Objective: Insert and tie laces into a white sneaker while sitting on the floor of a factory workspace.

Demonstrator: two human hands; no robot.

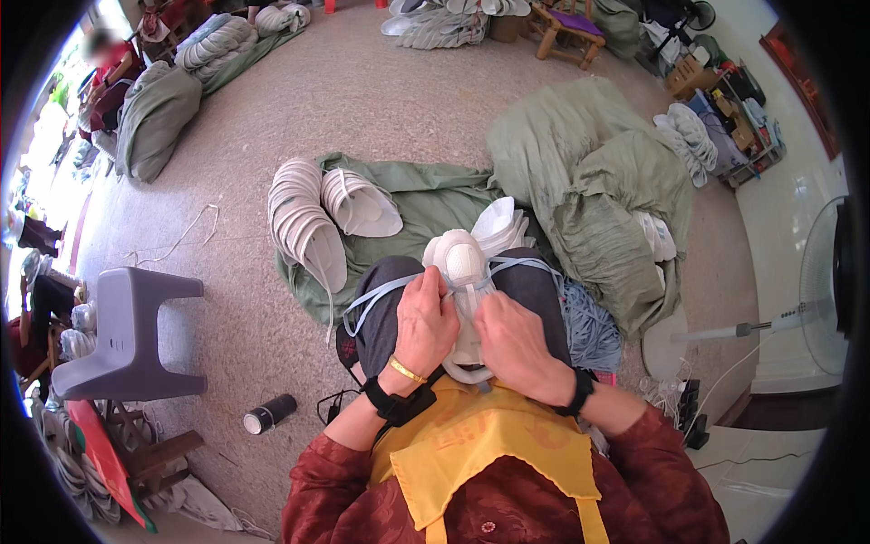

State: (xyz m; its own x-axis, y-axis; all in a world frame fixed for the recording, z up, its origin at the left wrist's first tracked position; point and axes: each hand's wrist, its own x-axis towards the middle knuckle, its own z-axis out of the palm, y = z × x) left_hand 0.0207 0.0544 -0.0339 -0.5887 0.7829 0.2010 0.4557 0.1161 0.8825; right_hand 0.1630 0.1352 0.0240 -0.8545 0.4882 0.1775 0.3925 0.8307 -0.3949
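Note:
A white shoe upper (462, 263) lies between my knees, its rounded toe pointing away from me. My left hand (426, 317) is closed at its left edge, thumb and fingers pinched together. My right hand (518, 344), also closed, grips the opposite edge around the lacing area. A light blue shoelace (370, 297) loops out over my left knee. Another length of lace (527, 261) runs across the right knee. The fingertips partly hide where the lace meets the shoe. Beside my right thigh sits a heap of light blue laces (591, 328).
Stacked white uppers (304, 218) rest on a green cloth (426, 186) ahead. A big green sack (589, 172) stands front right. To the left are a grey plastic stool (127, 335) and a dark bottle (269, 414). A standing fan (825, 286) is at right; a person sits far left.

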